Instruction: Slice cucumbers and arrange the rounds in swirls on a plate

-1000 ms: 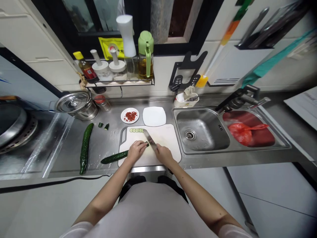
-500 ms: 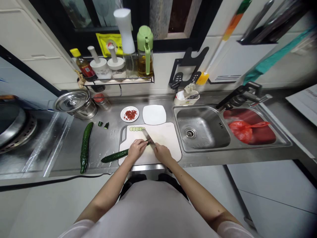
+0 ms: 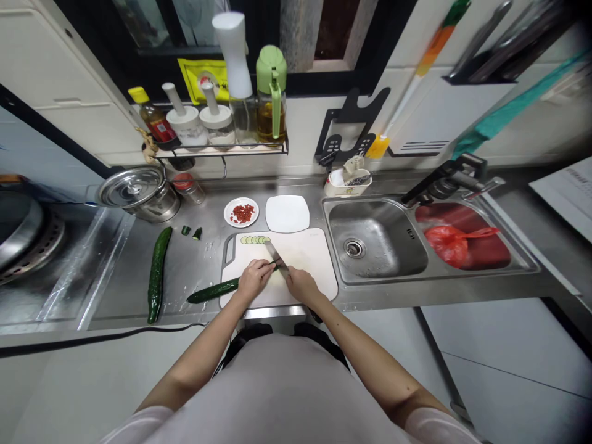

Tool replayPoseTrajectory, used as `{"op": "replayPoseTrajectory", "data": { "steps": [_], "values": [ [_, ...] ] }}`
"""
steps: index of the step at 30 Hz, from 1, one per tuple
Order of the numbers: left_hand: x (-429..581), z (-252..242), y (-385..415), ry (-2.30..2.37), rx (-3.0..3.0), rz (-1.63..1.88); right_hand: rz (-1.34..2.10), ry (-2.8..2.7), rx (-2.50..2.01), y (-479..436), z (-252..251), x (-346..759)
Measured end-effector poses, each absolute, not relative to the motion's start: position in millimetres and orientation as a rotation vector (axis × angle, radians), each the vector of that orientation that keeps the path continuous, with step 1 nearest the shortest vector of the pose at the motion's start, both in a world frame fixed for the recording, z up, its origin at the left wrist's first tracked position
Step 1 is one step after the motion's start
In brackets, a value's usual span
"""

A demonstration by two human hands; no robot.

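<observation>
A long dark green cucumber (image 3: 213,291) lies partly on the white cutting board (image 3: 319,265), its left end sticking out past the board's edge. My left hand (image 3: 254,279) grips it near its right end. In my right hand (image 3: 301,287) is a kitchen knife (image 3: 276,256), its blade angled up and left at the cucumber's right end; the handle is hidden in the fist. Several pale cucumber slices (image 3: 255,240) sit in a row along the board's top left. A second whole cucumber (image 3: 160,274) rests on the steel counter to the left.
Behind the board stand a plate of chopped red pieces (image 3: 243,213) and a bare white plate (image 3: 287,214). Two cucumber ends (image 3: 197,234) lie on the counter. A lidded pot (image 3: 141,192) is at left; a sink (image 3: 379,240) with a red bag (image 3: 448,245) is at right.
The view has shifted very slightly. Both hands, the knife and the cucumber keep almost the same place on the board.
</observation>
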State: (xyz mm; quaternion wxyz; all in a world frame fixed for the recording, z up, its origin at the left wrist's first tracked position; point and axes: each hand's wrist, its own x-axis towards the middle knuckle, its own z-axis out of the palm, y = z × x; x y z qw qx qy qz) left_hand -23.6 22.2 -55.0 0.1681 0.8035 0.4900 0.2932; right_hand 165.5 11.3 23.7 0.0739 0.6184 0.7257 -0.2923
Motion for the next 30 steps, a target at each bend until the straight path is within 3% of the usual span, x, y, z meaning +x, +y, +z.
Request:
{"op": "replayPoseTrajectory", "data": {
  "steps": [30],
  "values": [
    [-24.4, -58.0, 24.1, 1.385, 2.321, 0.854, -0.902, 2.104, 1.818, 5.1, 32.8, 162.4]
  ]
}}
